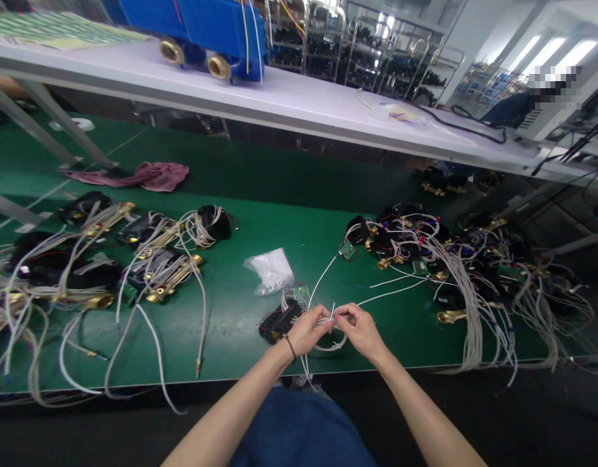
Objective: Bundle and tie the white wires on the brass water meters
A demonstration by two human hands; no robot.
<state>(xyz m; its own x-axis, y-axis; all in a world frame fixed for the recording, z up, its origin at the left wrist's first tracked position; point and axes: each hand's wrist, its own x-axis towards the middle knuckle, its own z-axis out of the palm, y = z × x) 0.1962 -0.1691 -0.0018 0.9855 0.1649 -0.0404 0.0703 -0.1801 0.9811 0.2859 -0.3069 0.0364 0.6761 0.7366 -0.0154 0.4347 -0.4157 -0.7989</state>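
Note:
Both of my hands meet over the front edge of the green table (289, 220). My left hand (309, 331) is closed on a coiled bundle of white cable (328, 342). My right hand (361, 329) pinches the same cable close beside it, fingers pressed together. A thin white tie end sticks up between the two hands. The cable runs back to a black device (278, 321) with a small green circuit board, lying just left of my left hand.
A crumpled clear plastic bag (271, 269) lies behind the hands. Piles of black and brass devices with white cables lie at the left (148, 259) and right (440, 259). A pink rag (153, 175) lies far left. A white shelf (279, 97) spans above.

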